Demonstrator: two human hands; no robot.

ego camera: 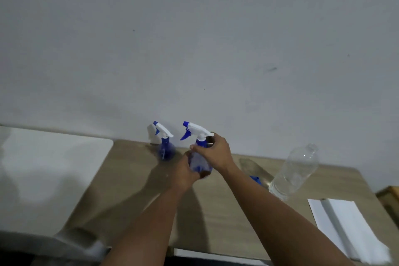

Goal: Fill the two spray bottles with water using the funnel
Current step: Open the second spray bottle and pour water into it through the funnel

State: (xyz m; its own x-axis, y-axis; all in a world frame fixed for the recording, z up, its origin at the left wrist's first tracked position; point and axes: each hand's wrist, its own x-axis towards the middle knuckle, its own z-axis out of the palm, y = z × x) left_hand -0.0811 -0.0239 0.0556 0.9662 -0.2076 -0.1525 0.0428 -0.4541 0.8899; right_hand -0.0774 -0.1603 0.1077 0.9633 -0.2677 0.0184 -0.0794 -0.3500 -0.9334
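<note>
We've got the left hand (188,169) gripping the near bottle (199,158) mid-bench, right hand (212,150) clamped on its collar, far bottle (165,147) capped by the wall, so filling looks barely begun.

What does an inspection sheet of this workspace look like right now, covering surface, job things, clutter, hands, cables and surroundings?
Surface: tan table against the wall; a white top adjoins it on the left.
Job's things: near sprayer held upright, trigger head on; far sprayer stands by the wall, head on; clear bottle upright, uncapped; blue piece behind the right forearm, too hidden to identify.
Clutter: white paper at the table's right edge.
Hands: left hand grips the near sprayer's body; right hand wraps its neck.
Cables: nothing seen.
Surroundings: bare grey wall; wooden item far right.
</note>
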